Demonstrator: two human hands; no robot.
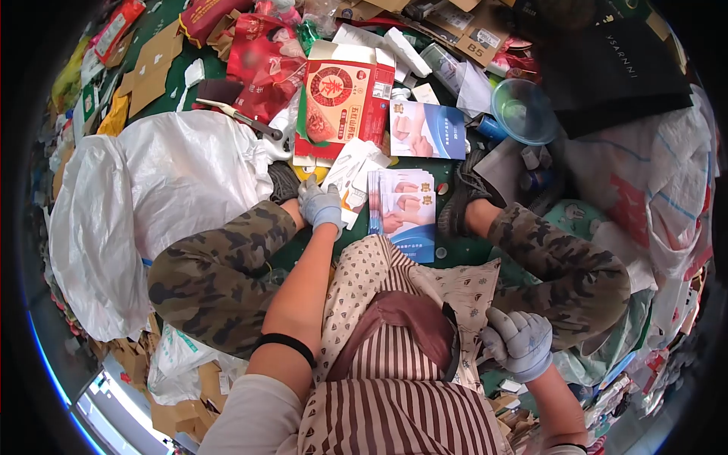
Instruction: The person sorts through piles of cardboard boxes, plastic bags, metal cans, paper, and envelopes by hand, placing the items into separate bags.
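Note:
My left hand [320,208], in a pale grey-blue work glove, reaches down beside my left ankle. Its fingers are a little apart at the left edge of a white printed piece of card [353,176]; I see no firm grip on it. To its right lies a fanned stack of blue-and-white brochures [409,216], and another brochure [427,130] lies above that stack. My right hand [523,346], gloved too, is raised beside the edge of my patterned apron [466,292]. Its fingers are curled, and whatever they may hold is hidden.
A flattened red food box [339,106] lies ahead, with a knife-like tool [241,118] to its left. A white sack [182,163] bulges at left. At right are a clear plastic bowl [523,111] and a black bag [607,76]. Mixed cardboard and packaging surround me.

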